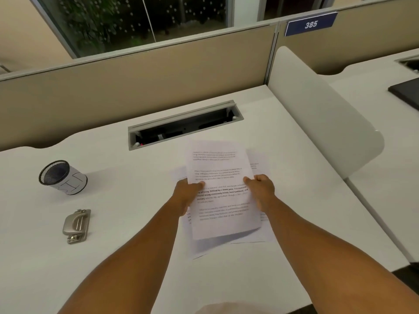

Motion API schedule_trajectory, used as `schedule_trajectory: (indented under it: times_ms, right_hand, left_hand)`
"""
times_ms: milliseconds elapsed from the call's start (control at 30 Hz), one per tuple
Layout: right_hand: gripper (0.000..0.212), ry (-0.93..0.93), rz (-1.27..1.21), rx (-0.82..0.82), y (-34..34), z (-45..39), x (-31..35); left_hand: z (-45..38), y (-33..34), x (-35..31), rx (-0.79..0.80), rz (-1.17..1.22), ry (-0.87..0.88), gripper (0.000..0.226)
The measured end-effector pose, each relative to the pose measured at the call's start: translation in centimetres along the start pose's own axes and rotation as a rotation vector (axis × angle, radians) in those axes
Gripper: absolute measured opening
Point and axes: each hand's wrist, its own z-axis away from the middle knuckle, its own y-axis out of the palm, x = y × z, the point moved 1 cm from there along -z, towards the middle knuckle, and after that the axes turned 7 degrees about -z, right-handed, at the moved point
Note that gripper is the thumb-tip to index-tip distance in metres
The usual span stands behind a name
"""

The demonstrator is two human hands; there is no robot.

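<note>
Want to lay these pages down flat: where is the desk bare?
Widest bare patch of desk: between the hole punch and the left hand. Another lies between the mesh cup and the cable tray. A strip runs between the loose sheets and the side divider. Crowded beneath the held pages, which the right hand also grips.

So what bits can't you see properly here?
Head view:
- Words on the top sheet: too small and blurry, except a few bold lines.
- Fingers of the left hand and right hand: hidden under that sheet; only thumbs show.
- Sheets underneath: mostly covered, so no counting them.
- Black thing: cut off by the right edge.
- Inside the mesh cup: too dark.
</note>
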Motion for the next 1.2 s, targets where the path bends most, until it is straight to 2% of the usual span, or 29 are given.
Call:
schedule_trajectory:
  times_ms: [167,333,467,567,667,733,800,1067,1133,1200]
  right_hand:
    - [0.019,-0.062,0.175,-0.123,-1.5,-0.7,-0.6]
    - [0.043,-0.019,0.319,-0.192,-2.6,-1.0,-1.2]
    - [0.044,-0.017,0.443,-0.219,-3.1,-1.0,-1.3]
    - [0.043,-0.022,0.474,-0.236,-3.1,-0.9,-1.2]
    - [0.042,-0.040,0.482,-0.249,-3.0,-0.7,-1.2]
    - [0.043,-0.054,0.482,-0.251,-2.9,-0.6,-1.2]
    - [0.044,-0.063,0.488,-0.252,-2.8,-0.5,-1.2]
    - [0.046,-0.100,0.558,-0.266,-2.5,-0.2,-1.2]
    - [0.043,-0.117,0.593,-0.273,-2.4,0.1,-1.2]
    - [0.041,-0.145,0.668,-0.284,-2.0,0.4,-1.3]
  left_hand:
    - [-0.8,2.0,0.9,-0.065,-0.174,-0.012,0.032]
    - [-1.2,3.9,1.3,-0.113,-0.308,-0.018,0.029]
    - [-1.3,5.0,1.3,-0.165,-0.357,-0.016,0.009]
    - [-1.4,5.6,1.3,-0.220,-0.357,-0.012,0.021]
    - [-1.2,6.1,1.0,-0.229,-0.353,-0.019,0.014]
    - [-1.2,6.5,0.9,-0.212,-0.362,-0.033,0.033]
    - [-1.2,6.9,0.8,-0.203,-0.358,-0.041,0.041]
    - [-2.0,7.8,0.7,-0.153,-0.107,-0.155,0.029]
    - [-2.0,8.1,0.6,-0.206,-0.196,-0.187,0.035]
    - [-2.1,8.5,0.4,-0.262,-0.418,-0.221,0.052]
